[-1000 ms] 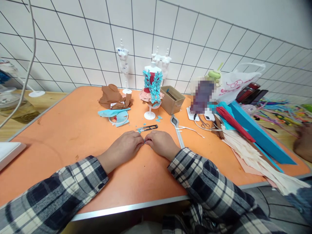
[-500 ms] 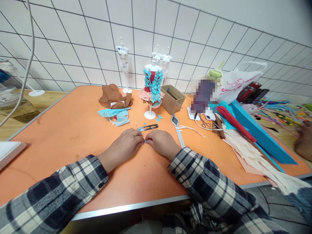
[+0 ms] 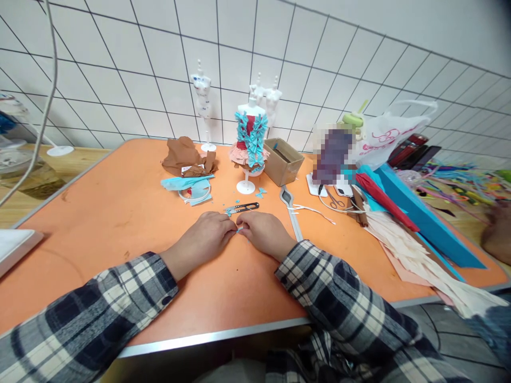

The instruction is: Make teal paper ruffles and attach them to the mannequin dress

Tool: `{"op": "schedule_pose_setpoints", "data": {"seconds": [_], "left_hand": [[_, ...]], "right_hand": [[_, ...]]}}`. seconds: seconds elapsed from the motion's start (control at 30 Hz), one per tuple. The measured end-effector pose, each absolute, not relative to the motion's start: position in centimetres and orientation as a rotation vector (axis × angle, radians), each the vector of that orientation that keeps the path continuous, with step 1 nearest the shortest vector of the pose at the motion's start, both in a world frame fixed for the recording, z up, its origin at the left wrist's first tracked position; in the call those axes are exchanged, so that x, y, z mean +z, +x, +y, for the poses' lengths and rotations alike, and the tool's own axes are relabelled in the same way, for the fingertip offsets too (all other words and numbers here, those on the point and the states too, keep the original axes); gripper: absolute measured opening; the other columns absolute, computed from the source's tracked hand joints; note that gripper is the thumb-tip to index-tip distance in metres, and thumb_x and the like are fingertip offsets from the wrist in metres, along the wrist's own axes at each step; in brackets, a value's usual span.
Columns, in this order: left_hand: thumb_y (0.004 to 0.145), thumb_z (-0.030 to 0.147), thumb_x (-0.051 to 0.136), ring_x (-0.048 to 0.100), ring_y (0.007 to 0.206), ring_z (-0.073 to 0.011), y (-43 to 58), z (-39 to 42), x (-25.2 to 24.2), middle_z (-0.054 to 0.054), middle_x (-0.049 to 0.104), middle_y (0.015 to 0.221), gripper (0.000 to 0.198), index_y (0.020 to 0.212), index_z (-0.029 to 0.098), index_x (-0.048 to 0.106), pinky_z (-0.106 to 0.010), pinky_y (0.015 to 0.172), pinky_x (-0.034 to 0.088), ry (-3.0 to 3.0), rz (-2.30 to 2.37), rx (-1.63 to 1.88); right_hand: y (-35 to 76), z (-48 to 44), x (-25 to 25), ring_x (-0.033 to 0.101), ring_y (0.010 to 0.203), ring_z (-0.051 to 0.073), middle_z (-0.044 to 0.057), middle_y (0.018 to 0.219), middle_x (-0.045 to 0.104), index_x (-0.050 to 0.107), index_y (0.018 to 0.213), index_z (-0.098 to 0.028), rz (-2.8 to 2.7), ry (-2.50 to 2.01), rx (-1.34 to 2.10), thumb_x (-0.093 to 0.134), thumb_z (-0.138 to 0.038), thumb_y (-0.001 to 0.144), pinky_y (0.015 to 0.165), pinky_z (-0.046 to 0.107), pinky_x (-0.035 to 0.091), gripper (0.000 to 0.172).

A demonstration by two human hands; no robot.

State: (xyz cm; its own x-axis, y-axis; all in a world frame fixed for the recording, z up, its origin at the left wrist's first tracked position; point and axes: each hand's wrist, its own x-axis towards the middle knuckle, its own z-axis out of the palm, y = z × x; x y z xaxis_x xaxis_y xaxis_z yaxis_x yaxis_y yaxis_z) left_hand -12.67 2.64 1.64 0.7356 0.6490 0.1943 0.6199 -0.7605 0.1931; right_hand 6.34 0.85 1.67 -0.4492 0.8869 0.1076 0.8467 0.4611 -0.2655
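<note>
The left hand (image 3: 205, 236) and right hand (image 3: 265, 234) have barely shifted since the earlier frame. They rest on the orange table (image 3: 120, 213), fingertips pinched together on what seems a blue scrap (image 3: 240, 230) at the near centre. Thread snips (image 3: 241, 207) lie just beyond it, and the dress-form mannequin (image 3: 250, 141) stands farther back.

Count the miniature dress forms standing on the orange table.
4. A bare form stands left by the wall; a dressed form centre; two more bare forms behind it, partly hidden.
</note>
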Motion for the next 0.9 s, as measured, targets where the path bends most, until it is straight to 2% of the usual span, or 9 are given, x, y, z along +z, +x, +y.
{"op": "schedule_pose_setpoints", "data": {"seconds": [0.17,0.27,0.33,0.4,0.47,0.6,0.8,0.9], "left_hand": [[0.09,0.021,0.048,0.061,0.086,-0.0231,-12.7,2.3,2.0,-0.007,0.067,0.085,0.021,0.088,0.019,0.068,-0.039,0.082,0.044,2.82,1.08,0.386],[0.087,0.027,0.053,0.057,0.095,-0.0259,-12.8,2.0,2.2,-0.009,0.064,0.098,0.019,0.096,0.019,0.067,-0.042,0.086,0.044,2.812,1.106,0.471],[0.084,0.031,0.057,0.054,0.104,-0.0283,-12.8,1.9,2.4,-0.01,0.062,0.107,0.024,0.103,0.02,0.067,-0.048,0.097,0.038,2.826,1.111,0.537],[0.084,0.031,0.058,0.052,0.111,-0.0295,-12.9,1.8,2.4,-0.009,0.062,0.11,0.022,0.101,0.022,0.067,-0.055,0.105,0.027,2.847,1.134,0.571],[0.084,0.027,0.058,0.052,0.115,-0.0297,-12.9,1.7,2.5,-0.008,0.064,0.11,0.016,0.095,0.024,0.069,-0.059,0.108,0.018,2.857,1.16,0.584],[0.084,0.024,0.058,0.052,0.116,-0.0298,-13.0,1.6,2.6,-0.006,0.066,0.108,0.012,0.085,0.024,0.07,-0.061,0.108,0.013,2.867,1.166,0.613],[0.084,0.021,0.056,0.056,0.111,-0.028,-13.0,1.6,2.8,-0.005,0.067,0.103,0.014,0.081,0.024,0.07,-0.061,0.106,0.018,2.86,1.163,0.612],[0.084,0.022,0.056,0.057,0.104,-0.0264,-13.1,1.9,2.8,-0.005,0.067,0.099,0.014,0.081,0.022,0.07,-0.053,0.101,0.033,2.824,1.12,0.598]], "right_hand": [[6.1,0.7,1.8,0.06,0.086,0.017,0.004,0.096,0.067,0.069,0.094,-0.021,-2.52,-1.513,0.187,0.048,-0.03,0.095,0.067,0.026,0.038,0.022],[6.0,0.6,1.7,0.06,0.085,0.017,0.004,0.096,0.067,0.069,0.094,-0.022,-2.498,-1.498,0.147,0.05,-0.03,0.094,0.066,0.026,0.038,0.021],[6.0,0.4,1.7,0.061,0.085,0.016,0.003,0.096,0.067,0.069,0.094,-0.022,-2.485,-1.486,0.137,0.05,-0.03,0.093,0.065,0.026,0.038,0.02],[5.9,0.3,1.8,0.061,0.085,0.016,0.003,0.096,0.067,0.069,0.094,-0.022,-2.484,-1.484,0.136,0.05,-0.03,0.094,0.065,0.026,0.038,0.022],[5.8,0.1,2.0,0.061,0.084,0.016,0.004,0.096,0.068,0.069,0.095,-0.022,-2.488,-1.494,0.137,0.048,-0.032,0.094,0.064,0.025,0.038,0.023],[5.7,0.0,2.4,0.061,0.083,0.016,0.003,0.097,0.068,0.069,0.095,-0.022,-2.493,-1.522,0.131,0.046,-0.031,0.095,0.063,0.025,0.038,0.025],[5.6,-0.1,2.3,0.061,0.082,0.016,0.003,0.096,0.068,0.069,0.094,-0.023,-2.487,-1.493,0.127,0.047,-0.031,0.095,0.062,0.025,0.037,0.024],[5.9,-0.1,2.4,0.061,0.084,0.016,0.002,0.095,0.068,0.068,0.093,-0.022,-2.475,-1.442,0.172,0.049,-0.03,0.093,0.065,0.025,0.039,0.02]]}}
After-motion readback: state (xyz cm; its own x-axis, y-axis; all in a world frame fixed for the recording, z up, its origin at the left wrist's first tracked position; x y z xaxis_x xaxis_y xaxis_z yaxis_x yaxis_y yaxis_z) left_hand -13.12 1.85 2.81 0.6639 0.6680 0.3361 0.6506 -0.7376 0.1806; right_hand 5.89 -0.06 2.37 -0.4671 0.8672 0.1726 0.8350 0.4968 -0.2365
